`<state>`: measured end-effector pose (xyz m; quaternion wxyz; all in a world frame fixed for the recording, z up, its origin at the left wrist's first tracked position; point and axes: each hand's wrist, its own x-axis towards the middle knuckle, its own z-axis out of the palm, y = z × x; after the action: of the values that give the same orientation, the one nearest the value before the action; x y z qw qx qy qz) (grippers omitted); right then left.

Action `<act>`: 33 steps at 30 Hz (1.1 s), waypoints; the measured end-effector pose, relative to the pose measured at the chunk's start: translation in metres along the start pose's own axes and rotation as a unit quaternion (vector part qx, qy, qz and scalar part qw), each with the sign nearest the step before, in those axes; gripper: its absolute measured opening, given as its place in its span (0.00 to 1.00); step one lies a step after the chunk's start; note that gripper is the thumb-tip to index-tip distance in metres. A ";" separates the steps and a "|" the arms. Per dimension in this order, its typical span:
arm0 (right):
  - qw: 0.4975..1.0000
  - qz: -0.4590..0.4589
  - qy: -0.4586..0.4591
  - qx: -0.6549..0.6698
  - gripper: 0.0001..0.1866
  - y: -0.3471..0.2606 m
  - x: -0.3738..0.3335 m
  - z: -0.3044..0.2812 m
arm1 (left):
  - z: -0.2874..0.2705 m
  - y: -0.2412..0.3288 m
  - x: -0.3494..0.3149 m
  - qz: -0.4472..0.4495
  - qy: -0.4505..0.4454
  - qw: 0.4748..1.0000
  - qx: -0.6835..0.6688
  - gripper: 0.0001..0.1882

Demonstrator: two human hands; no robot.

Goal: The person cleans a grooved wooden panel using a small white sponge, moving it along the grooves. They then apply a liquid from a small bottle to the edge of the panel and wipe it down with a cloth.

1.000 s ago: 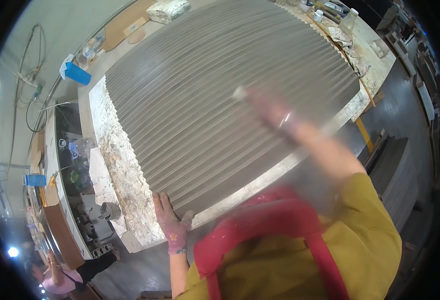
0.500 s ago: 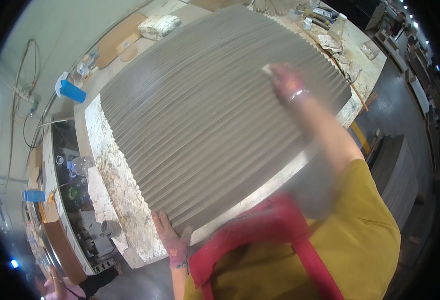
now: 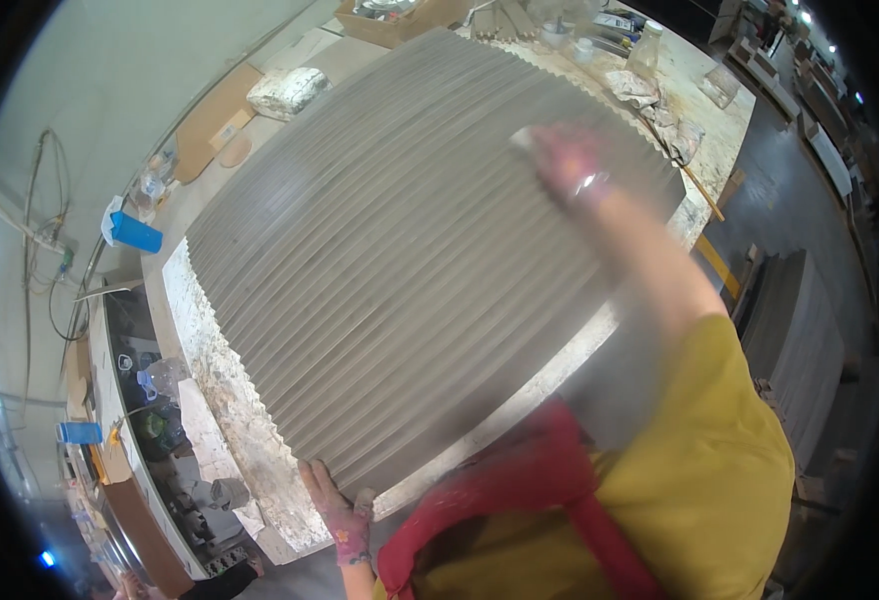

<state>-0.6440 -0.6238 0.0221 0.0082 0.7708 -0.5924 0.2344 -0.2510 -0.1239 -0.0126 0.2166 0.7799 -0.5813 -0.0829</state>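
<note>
A large grey-brown panel [image 3: 390,250] with parallel ridges and scalloped side edges lies on the worktable. My right hand [image 3: 572,168], in a pink patterned glove, is on its far right part, smeared by motion. The fingers close on a small whitish pad [image 3: 523,138] against the ridges; its exact kind is too blurred to tell. At the panel's near left corner rests my left hand [image 3: 340,520], also in a pink flowered glove. Its fingers lie extended and a little apart on the edge, holding nothing.
A stained white board [image 3: 195,310] shows under the panel's left side. Beyond stand a wrapped white bundle [image 3: 288,92], a blue cup [image 3: 137,232] and a cardboard box [image 3: 400,20]. A thin stick [image 3: 695,185] and a clear bottle [image 3: 646,50] lie at the right.
The whole view has shifted slightly, showing more of the table's far side. My right hand stays on the far right part of the panel, still blurred. My left hand keeps to the near corner.
</note>
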 end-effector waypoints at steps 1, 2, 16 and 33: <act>0.998 -0.066 -0.021 0.007 0.13 -0.046 -0.025 -0.001 | 0.000 -0.001 0.000 -0.004 -0.001 1.000 0.001 0.50; 0.965 -0.255 -0.026 -0.062 0.12 -0.101 -0.060 -0.001 | -0.003 -0.002 -0.007 -0.011 0.002 1.000 0.007 0.50; 0.927 -0.286 -0.240 -0.040 0.21 -0.200 -0.149 -0.050 | 0.004 0.003 -0.012 -0.047 0.038 0.998 0.003 0.52; 0.953 -0.265 -0.139 0.050 0.24 -0.121 -0.228 -0.005 | 0.019 -0.033 -0.035 -0.186 0.034 0.978 0.092 0.58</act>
<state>-0.5774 -0.3792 -0.0260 -0.0515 0.9246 -0.3490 0.1435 -0.2410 -0.0876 -0.0481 0.1444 0.8933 -0.4237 -0.0415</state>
